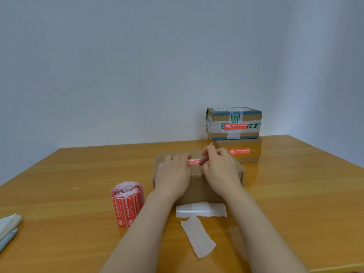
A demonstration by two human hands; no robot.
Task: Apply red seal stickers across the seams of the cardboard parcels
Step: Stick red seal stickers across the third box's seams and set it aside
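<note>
A plain cardboard parcel (199, 189) lies on the wooden table (78, 174) in front of me. A red seal sticker (193, 161) lies on its top, mostly covered by my hands. My left hand (173, 174) rests flat on the parcel's top with straight fingers over the sticker's left end. My right hand (218, 170) has curled fingers at the sticker's right end, with fingertips on it. A roll of red seal stickers (127, 203) stands to the left of the parcel. Two stacked parcels (235, 134) at the back right each carry a red sticker.
Torn white backing strips (199, 210) lie on the table just in front of the parcel, one (198, 236) nearer me. A notebook and a pen (8, 229) sit at the left edge. A bare wall stands behind the table.
</note>
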